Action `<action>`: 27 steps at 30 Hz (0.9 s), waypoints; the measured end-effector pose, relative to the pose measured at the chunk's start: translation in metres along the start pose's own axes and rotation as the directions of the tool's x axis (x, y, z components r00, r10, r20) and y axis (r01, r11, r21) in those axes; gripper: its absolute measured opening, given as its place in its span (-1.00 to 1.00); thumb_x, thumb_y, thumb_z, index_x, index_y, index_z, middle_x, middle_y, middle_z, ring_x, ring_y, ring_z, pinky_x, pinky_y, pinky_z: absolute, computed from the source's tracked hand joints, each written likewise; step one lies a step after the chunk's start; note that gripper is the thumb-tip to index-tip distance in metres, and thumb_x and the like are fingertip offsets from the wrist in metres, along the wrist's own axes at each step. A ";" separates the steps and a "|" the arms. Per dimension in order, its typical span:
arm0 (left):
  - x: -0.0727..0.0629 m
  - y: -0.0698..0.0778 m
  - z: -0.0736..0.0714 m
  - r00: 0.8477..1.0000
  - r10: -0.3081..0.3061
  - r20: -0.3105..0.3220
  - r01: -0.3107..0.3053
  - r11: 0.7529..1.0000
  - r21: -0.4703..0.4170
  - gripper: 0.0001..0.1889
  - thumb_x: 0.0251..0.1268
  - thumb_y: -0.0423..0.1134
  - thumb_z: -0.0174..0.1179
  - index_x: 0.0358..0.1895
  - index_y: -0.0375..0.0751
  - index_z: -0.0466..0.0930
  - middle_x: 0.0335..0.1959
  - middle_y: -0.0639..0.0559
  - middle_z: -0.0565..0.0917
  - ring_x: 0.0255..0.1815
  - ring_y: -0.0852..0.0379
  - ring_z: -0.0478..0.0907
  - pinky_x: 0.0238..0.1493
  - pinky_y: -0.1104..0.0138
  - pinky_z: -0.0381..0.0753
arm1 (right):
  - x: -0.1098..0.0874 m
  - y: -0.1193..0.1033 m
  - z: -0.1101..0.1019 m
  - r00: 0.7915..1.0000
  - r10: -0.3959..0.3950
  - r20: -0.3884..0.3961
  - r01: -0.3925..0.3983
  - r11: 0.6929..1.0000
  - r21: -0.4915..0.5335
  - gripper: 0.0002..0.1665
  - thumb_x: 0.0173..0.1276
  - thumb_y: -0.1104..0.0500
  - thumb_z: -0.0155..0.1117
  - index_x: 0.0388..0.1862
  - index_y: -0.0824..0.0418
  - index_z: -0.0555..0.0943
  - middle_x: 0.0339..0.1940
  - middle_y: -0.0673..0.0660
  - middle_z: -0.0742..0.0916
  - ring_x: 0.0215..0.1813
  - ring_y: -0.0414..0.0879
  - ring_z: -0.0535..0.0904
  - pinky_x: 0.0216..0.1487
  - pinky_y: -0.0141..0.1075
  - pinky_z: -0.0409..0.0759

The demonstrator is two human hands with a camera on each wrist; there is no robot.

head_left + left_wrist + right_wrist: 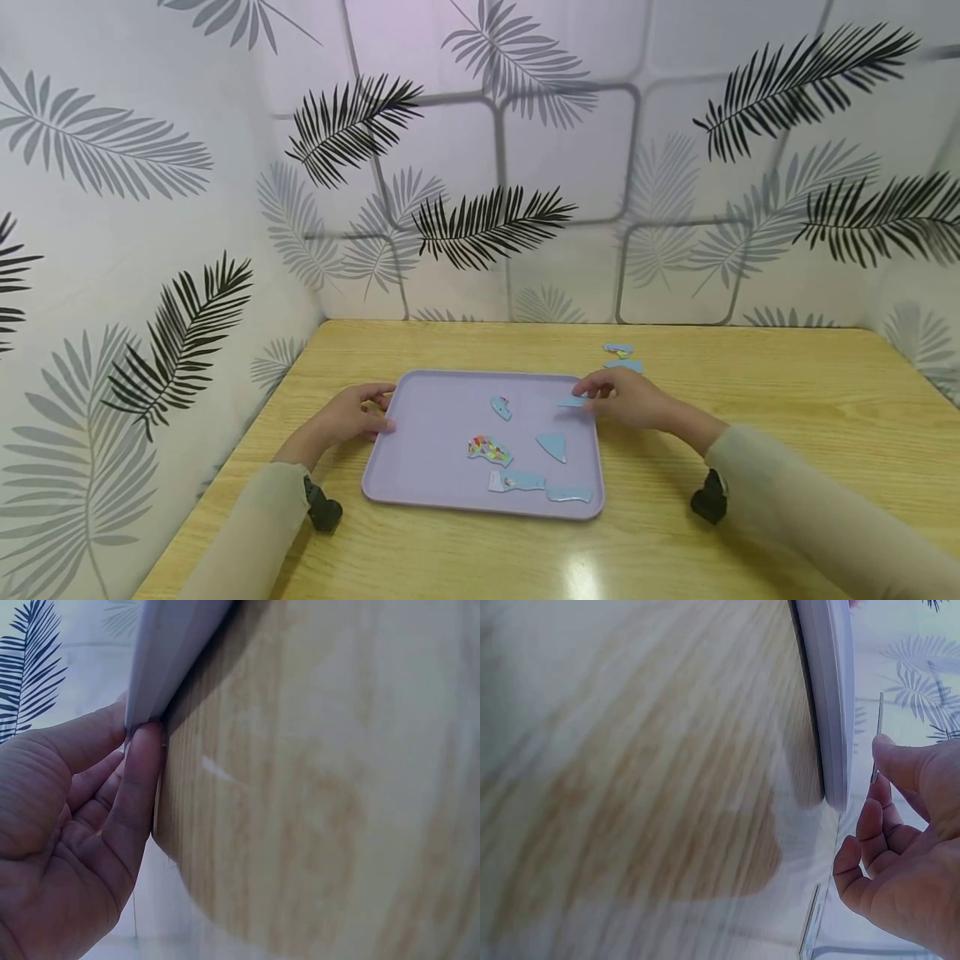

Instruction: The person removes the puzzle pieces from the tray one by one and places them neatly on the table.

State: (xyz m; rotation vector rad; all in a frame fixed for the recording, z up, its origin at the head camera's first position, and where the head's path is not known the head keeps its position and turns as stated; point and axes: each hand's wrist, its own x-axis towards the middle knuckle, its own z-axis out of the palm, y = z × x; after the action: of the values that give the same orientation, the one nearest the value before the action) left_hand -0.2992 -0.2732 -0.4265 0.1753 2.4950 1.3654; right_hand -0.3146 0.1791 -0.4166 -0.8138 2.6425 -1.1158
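Note:
A lilac tray [427,450] lies on the wooden table, with several puzzle pieces on its right half. My left hand [352,414] pinches the tray's left rim; in the left wrist view, thumb and a finger meet at the edge of the tray [169,660]. Over the tray's far right corner, my right hand [626,398] pinches a flat light blue puzzle piece [572,402]. Seen edge-on in the right wrist view, that puzzle piece [879,720] sticks up from between thumb and fingers. Nearest to it on the tray are a small curved piece [501,407] and a triangular blue piece [552,446].
A multicoloured piece [490,451] lies mid-tray, with a long blue piece [517,482] and another blue piece [569,495] along the near edge. Beyond the tray's far right corner, more puzzle pieces [618,348] rest on the table [750,375]. A leaf-patterned wall stands behind.

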 end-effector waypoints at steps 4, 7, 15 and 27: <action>0.000 -0.001 0.000 1.000 -0.004 -0.002 0.004 1.000 0.001 -0.29 0.16 -0.46 0.35 0.41 -0.35 0.28 -0.03 -0.18 0.44 -0.32 0.09 0.46 -0.32 0.28 0.65 | -0.003 0.007 -0.007 1.000 -0.006 -0.027 0.006 1.000 -0.015 -0.77 0.32 0.31 0.31 -0.04 0.26 0.68 -0.29 0.04 0.62 -0.23 -0.05 0.48 -0.28 -0.29 0.50; 0.001 -0.002 0.001 1.000 -0.002 -0.004 0.002 1.000 -0.001 -0.29 0.16 -0.46 0.35 0.41 -0.35 0.28 -0.03 -0.18 0.43 -0.32 0.09 0.46 -0.32 0.28 0.64 | -0.005 0.014 -0.012 0.999 -0.005 -0.053 0.004 1.000 -0.029 -0.77 0.32 0.33 0.31 -0.05 0.26 0.69 -0.30 0.05 0.62 -0.22 -0.04 0.50 -0.24 -0.27 0.52; -0.001 -0.001 0.000 1.000 0.016 0.003 -0.016 1.000 0.005 -0.29 0.17 -0.45 0.35 0.41 -0.37 0.27 -0.02 -0.20 0.43 -0.32 0.09 0.46 -0.32 0.28 0.64 | -0.013 0.026 -0.028 0.996 0.022 -0.085 -0.027 0.998 -0.054 -0.76 0.34 0.35 0.27 -0.02 0.33 0.66 -0.26 0.10 0.63 -0.18 -0.02 0.52 -0.13 -0.18 0.52; 0.003 -0.003 0.000 1.000 0.022 0.003 -0.022 1.000 0.002 -0.28 0.16 -0.48 0.34 0.41 -0.40 0.25 -0.03 -0.20 0.42 -0.33 0.08 0.45 -0.34 0.25 0.64 | -0.018 0.046 -0.042 0.990 0.116 -0.082 -0.119 0.992 -0.032 -0.76 0.37 0.29 0.26 -0.01 0.34 0.65 -0.27 0.12 0.60 -0.24 -0.02 0.41 -0.23 -0.24 0.42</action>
State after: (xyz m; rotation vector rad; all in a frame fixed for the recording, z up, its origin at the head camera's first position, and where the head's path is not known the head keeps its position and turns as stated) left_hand -0.3016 -0.2739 -0.4300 0.2050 2.4990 1.3706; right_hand -0.3336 0.2415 -0.4201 -0.6228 2.7441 -1.0945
